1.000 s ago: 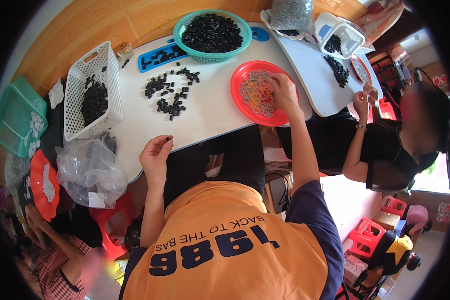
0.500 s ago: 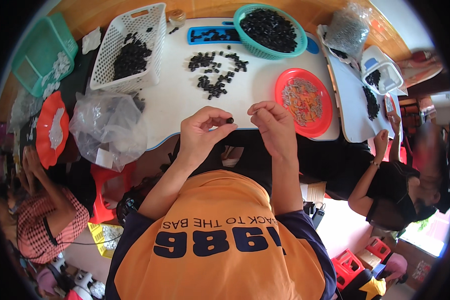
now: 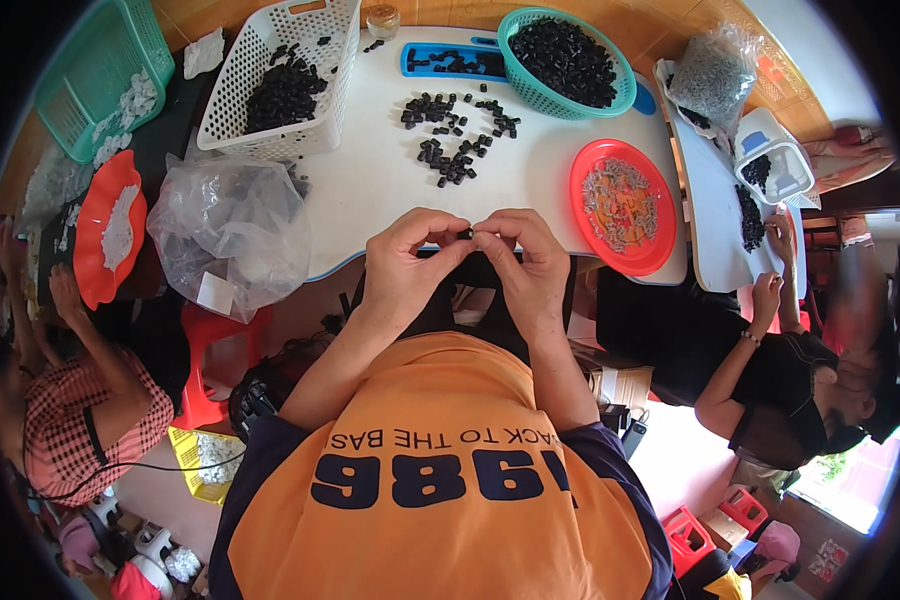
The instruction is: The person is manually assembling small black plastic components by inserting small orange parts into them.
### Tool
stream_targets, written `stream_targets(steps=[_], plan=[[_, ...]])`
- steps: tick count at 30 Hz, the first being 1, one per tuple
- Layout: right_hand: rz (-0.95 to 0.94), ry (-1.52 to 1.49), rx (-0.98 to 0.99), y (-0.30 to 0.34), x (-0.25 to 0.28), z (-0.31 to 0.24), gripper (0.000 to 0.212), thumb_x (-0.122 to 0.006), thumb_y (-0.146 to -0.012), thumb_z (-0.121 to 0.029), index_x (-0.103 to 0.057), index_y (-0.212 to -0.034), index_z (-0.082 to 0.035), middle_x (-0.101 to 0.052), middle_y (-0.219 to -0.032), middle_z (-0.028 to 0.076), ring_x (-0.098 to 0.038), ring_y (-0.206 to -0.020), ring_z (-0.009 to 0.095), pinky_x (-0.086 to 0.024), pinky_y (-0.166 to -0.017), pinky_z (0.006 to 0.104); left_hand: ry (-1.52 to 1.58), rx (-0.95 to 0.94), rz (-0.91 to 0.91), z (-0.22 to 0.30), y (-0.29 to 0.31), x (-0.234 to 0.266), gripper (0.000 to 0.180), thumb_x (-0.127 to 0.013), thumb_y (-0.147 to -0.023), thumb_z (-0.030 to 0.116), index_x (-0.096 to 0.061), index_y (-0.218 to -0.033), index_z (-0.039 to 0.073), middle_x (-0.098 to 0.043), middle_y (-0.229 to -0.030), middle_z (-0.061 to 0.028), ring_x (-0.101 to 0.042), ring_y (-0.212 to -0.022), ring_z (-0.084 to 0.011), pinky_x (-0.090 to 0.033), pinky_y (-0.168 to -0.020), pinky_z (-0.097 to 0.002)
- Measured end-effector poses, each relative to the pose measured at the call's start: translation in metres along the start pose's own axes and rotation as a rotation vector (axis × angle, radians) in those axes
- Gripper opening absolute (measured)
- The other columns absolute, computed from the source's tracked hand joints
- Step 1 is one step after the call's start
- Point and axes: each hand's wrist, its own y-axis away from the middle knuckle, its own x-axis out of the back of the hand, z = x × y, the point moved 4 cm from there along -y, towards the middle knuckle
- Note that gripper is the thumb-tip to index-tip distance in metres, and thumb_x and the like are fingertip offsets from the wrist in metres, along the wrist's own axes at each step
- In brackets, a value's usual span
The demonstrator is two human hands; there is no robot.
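My left hand [image 3: 407, 262] pinches a small black cylindrical plastic piece [image 3: 465, 234] between thumb and fingertips, just off the table's front edge. Against that piece come the fingertips of my right hand [image 3: 530, 262], closed in a pinch. Whatever the right fingers hold is too small and too covered to name. Beyond both hands, loose black pieces [image 3: 455, 165] of the same sort lie scattered on the white table [image 3: 370, 180]. To the right of my right hand sits a red plate [image 3: 578, 215] with many small silvery metal parts on it.
At the back stand a green basket [image 3: 625, 98] of black pieces, a blue tray [image 3: 410, 68] and a white basket [image 3: 345, 95]. A clear plastic bag [image 3: 225, 225] hangs over the table's left edge. Co-workers sit left and right, one with a hand [image 3: 778, 238] at the side table.
My right hand has moved left, and its fingertips now meet the black piece in my left hand. The view has shifted slightly, so the table's things appear farther right.
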Motion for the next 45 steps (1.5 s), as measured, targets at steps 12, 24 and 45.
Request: stream_targets(steps=[12,24,45], plan=[[-0.031,-0.007,-0.069,-0.003,-0.009,0.013,0.011,-0.073,-0.084,-0.009,-0.073,-0.095,-0.005,-0.067,-0.096,0.005,-0.056,-0.076,0.012,-0.045,-0.07,0.0256,0.124,0.088,0.007,-0.009,0.001,0.006,0.019,-0.075,-0.08,-0.003,-0.069,-0.097,0.002,-0.068,-0.09,-0.0036,-0.066,-0.081,-0.0098,-0.054,-0.073,-0.0228],[-0.125,0.336,0.129,-0.031,-0.028,0.022,0.023,-0.067,-0.086,-0.011,-0.072,-0.109,-0.007,-0.067,-0.103,0.007,-0.057,-0.086,0.023,-0.048,-0.079,0.0344,0.285,0.237,0.12,-0.043,0.004,0.028,0.019,-0.069,-0.084,-0.007,-0.068,-0.103,-0.004,-0.07,-0.094,-0.0089,-0.066,-0.082,-0.0107,-0.055,-0.074,-0.0218],[-0.219,0.325,0.048,-0.137,-0.056,0.104,0.018,-0.066,-0.089,-0.012,-0.073,-0.103,-0.005,-0.07,-0.09,0.006,-0.061,-0.079,0.016,-0.048,-0.076,0.0285,0.449,0.246,0.232,-0.041,0.015,0.061,0.02,-0.063,-0.093,0.004,-0.066,-0.111,-0.004,-0.07,-0.099,-0.0121,-0.065,-0.083,-0.0149,-0.054,-0.077,-0.0279]])
